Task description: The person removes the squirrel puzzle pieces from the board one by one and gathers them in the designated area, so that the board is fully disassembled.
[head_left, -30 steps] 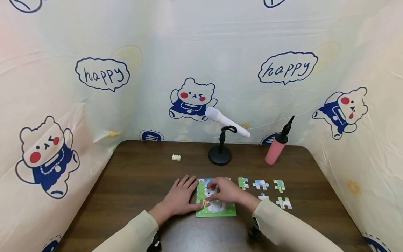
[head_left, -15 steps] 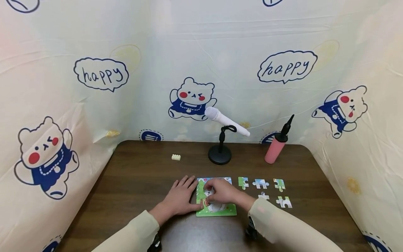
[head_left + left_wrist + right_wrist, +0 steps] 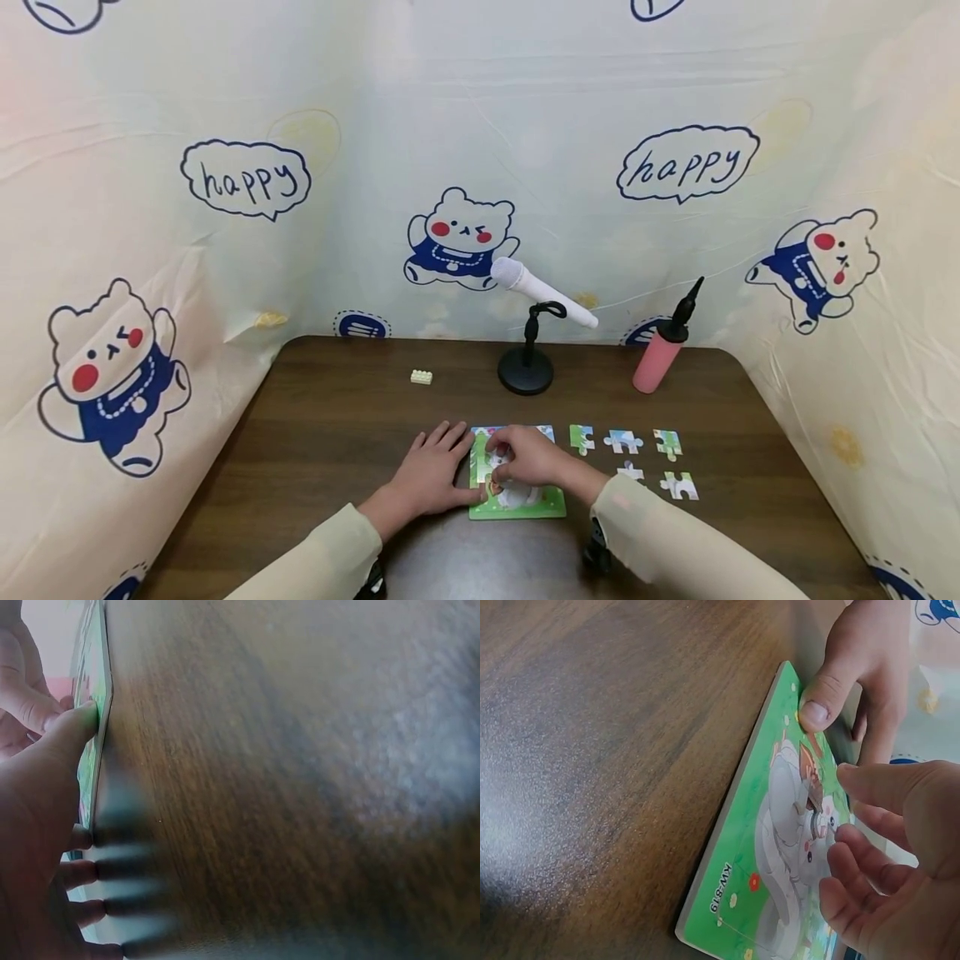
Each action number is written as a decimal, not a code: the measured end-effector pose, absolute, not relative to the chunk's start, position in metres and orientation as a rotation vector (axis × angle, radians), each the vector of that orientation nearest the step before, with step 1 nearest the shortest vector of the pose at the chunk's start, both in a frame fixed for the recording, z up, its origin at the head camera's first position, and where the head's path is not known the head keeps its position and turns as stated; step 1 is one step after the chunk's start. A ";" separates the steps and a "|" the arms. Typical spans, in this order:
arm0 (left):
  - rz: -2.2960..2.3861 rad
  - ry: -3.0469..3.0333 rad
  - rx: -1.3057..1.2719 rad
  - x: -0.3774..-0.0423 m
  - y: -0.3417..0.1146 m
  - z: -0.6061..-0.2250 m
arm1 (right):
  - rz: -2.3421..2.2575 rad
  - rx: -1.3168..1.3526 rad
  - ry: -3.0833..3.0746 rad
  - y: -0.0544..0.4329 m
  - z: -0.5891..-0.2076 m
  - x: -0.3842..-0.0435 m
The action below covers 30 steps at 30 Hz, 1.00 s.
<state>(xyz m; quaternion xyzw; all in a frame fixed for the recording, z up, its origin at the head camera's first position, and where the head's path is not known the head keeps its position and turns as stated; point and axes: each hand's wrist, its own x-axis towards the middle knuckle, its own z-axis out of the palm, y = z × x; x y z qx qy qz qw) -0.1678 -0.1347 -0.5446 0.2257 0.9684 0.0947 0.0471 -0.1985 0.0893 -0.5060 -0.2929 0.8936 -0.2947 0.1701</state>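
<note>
Rabbit puzzle board, both hands on the job

So the green-edged puzzle board (image 3: pixel 705 915) is laid flat on the brown table (image 3: pixel 330 467), with a grey-white rabbit and "KW-819" printed on it. Its left edge is covered by the thumb of the left hand (image 3: pixel 431 475); that hand's fingers are spread out on the table, and nothing is gripped by it. The right hand (image 3: pixel 528 454) is held over the middle of the board, thumb and fingers bent, a gap seen between them. Whether a piece is pinched there honestly can't be told.

Five loose puzzle pieces (image 3: pixel 623 442) can be seen right of the board, one partly hidden by the right sleeve (image 3: pixel 660 525). Farther back, a white microphone (image 3: pixel 551 296) is held up by a black stand (image 3: pixel 526 372), with a pink pump (image 3: pixel 657 364) placed to its right and a pale toy block (image 3: pixel 422 377) to its left.
</note>
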 end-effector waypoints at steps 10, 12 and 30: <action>0.297 2.933 0.668 -0.166 -0.134 -0.543 | -0.913 -0.815 2.508 0.092 -0.501 -0.198; 0.301 2.925 0.661 -0.166 -0.134 -0.542 | -0.911 -0.838 2.499 0.093 -0.502 -0.198; 0.274 2.926 0.659 -0.167 -0.133 -0.544 | -1.030 -0.822 2.518 0.108 -0.498 -0.197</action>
